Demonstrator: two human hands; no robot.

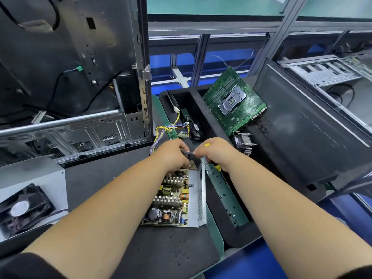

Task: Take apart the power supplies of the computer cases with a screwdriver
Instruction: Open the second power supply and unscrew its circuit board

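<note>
- On the dark worktop (100,178), the opened power supply (173,198) lay between the two forearms, long axis running away from the person, its circuit board bare.
- Both hands met at its far end, just beyond the board.
- Left hand (171,156) curled, pinching a dark metal part; exactly what could not be told.
- Right hand (216,153) gripped a yellow-handled screwdriver (217,167) beside the upright perforated wall (202,198).
- Coloured wires (161,133) trailed off beyond the hands.

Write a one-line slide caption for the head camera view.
Both hands, left and right, work at the far end of an opened power supply; right grips a yellow-handled screwdriver.
</note>
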